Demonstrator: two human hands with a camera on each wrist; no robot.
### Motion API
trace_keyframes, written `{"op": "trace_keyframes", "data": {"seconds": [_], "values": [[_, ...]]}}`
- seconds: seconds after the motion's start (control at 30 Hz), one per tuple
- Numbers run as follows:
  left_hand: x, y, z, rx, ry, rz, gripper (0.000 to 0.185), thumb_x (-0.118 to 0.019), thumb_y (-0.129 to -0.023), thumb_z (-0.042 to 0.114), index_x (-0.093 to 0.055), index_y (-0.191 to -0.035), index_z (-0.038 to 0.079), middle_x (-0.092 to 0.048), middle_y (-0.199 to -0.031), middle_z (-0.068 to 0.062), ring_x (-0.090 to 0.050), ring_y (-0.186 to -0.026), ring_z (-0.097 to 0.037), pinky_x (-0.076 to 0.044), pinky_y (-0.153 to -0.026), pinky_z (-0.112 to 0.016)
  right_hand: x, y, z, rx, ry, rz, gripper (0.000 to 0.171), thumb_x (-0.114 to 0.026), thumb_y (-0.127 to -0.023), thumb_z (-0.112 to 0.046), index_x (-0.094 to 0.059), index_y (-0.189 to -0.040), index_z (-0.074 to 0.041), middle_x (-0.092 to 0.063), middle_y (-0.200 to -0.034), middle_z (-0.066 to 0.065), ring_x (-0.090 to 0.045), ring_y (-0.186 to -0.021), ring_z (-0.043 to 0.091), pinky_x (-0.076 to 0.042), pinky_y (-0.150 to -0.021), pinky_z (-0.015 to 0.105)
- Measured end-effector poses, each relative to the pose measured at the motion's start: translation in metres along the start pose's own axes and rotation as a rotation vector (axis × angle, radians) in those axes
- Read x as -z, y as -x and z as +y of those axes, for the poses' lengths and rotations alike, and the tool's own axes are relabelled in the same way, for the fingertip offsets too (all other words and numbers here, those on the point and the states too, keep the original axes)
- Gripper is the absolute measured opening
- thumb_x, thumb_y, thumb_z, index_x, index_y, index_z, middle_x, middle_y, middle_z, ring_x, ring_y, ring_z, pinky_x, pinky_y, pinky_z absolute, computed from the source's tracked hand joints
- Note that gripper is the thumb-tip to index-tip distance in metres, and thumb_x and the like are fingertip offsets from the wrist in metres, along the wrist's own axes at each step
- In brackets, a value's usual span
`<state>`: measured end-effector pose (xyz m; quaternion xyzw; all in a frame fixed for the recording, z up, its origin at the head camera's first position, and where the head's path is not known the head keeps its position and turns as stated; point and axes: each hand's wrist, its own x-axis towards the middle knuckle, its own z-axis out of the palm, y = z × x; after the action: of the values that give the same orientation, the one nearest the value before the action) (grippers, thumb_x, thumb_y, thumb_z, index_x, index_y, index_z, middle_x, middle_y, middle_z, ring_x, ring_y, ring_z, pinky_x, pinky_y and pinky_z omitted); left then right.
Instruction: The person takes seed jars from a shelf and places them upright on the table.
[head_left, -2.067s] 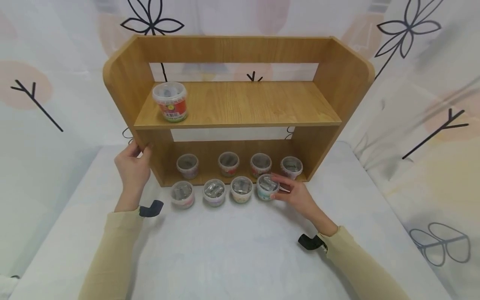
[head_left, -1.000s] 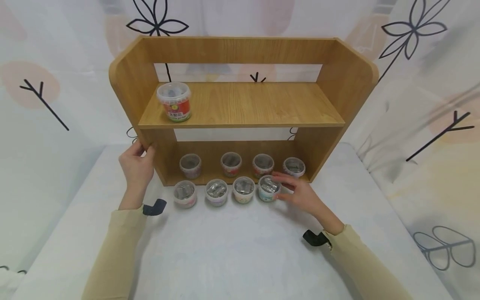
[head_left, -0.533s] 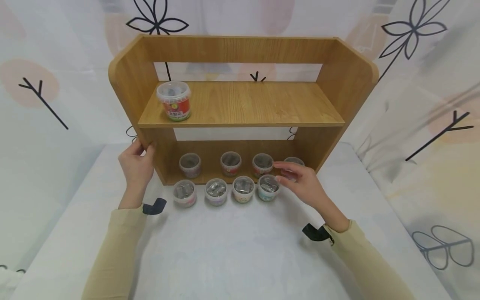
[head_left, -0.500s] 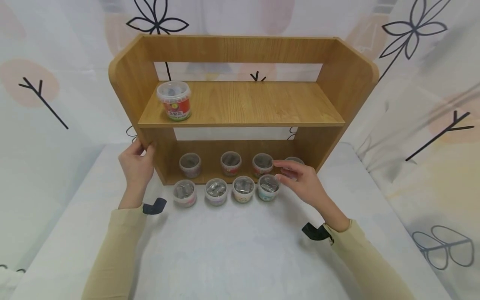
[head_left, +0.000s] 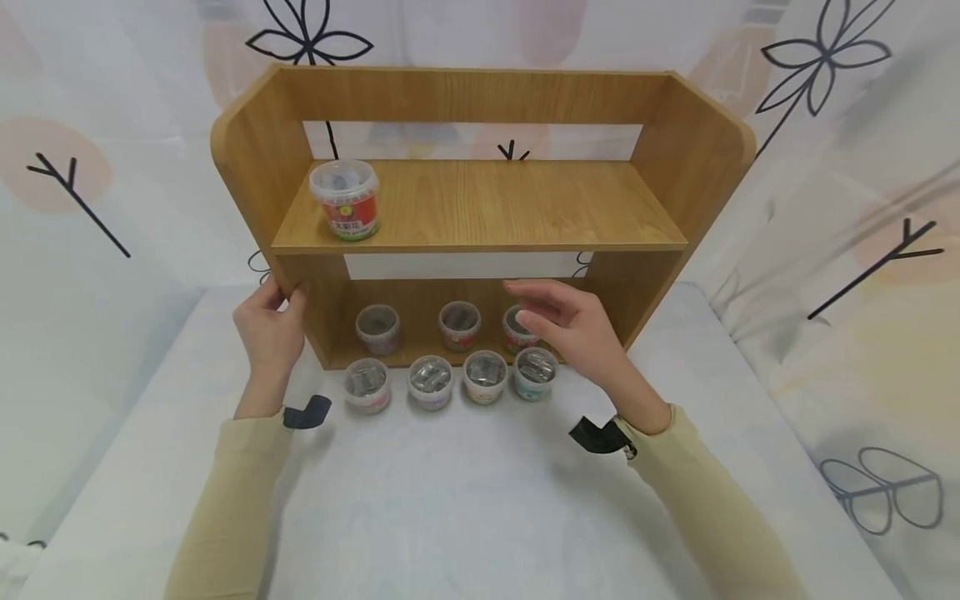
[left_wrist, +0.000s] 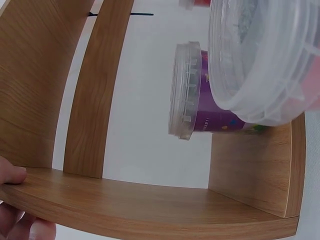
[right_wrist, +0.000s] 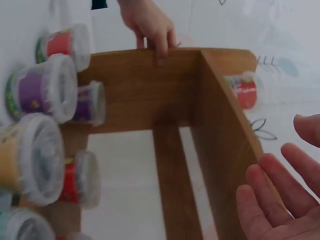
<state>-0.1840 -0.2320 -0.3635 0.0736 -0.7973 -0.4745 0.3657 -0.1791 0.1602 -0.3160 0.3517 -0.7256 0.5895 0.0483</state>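
My left hand [head_left: 270, 333] grips the left side panel of a two-tier wooden shelf [head_left: 480, 250], its thumb [left_wrist: 12, 172] inside and fingers outside. My right hand [head_left: 577, 333] is raised before the lower tier at the right, holding nothing; its fingers are spread in the right wrist view. Below and left of it stands a teal-banded tub [head_left: 535, 375] with a clear lid. A red-labelled tub [head_left: 516, 333] on the lower tier is partly covered by that hand. On the upper tier, at the left end, stands another red-labelled tub [head_left: 344, 204].
Beside the teal tub, a cream tub [head_left: 485, 377], a purple tub [head_left: 431, 383] and a pink tub [head_left: 367, 386] line the shelf's front on the white table [head_left: 450, 500]. Behind them a purple-labelled tub [head_left: 378, 330] and a red tub [head_left: 459, 326] occupy the lower tier.
My right hand has left the teal tub, rising and moving left and back over the lower tier. It now hides the rightmost tub there. My left hand keeps its hold on the panel.
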Motion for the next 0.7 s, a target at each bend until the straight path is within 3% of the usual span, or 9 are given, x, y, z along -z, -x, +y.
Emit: {"op": "trace_keyframes", "data": {"seconds": [0.33, 0.7], "values": [[-0.004, -0.008, -0.002, -0.069, -0.013, 0.006, 0.031, -0.061, -0.097, 0.022, -0.071, -0.125, 0.011, -0.071, -0.119, -0.007, -0.066, -0.112, -0.018, -0.051, -0.098, -0.033, -0.018, -0.034, -0.028, 0.117, -0.047, 0.041, 0.037, -0.067, -0.093, 0.001, -0.063, -0.129, 0.002, -0.062, -0.133, 0.012, -0.058, -0.123, 0.026, -0.049, -0.102, 0.038], [-0.002, -0.002, -0.002, -0.007, 0.011, 0.013, 0.030, -0.062, -0.097, 0.025, -0.073, -0.123, 0.013, -0.071, -0.120, -0.004, -0.065, -0.114, -0.016, -0.051, -0.099, -0.033, -0.045, -0.080, -0.048, 0.176, -0.049, 0.007, 0.037, -0.066, -0.093, 0.000, -0.061, -0.129, 0.003, -0.062, -0.133, 0.012, -0.058, -0.123, 0.020, -0.049, -0.102, 0.037]]}}
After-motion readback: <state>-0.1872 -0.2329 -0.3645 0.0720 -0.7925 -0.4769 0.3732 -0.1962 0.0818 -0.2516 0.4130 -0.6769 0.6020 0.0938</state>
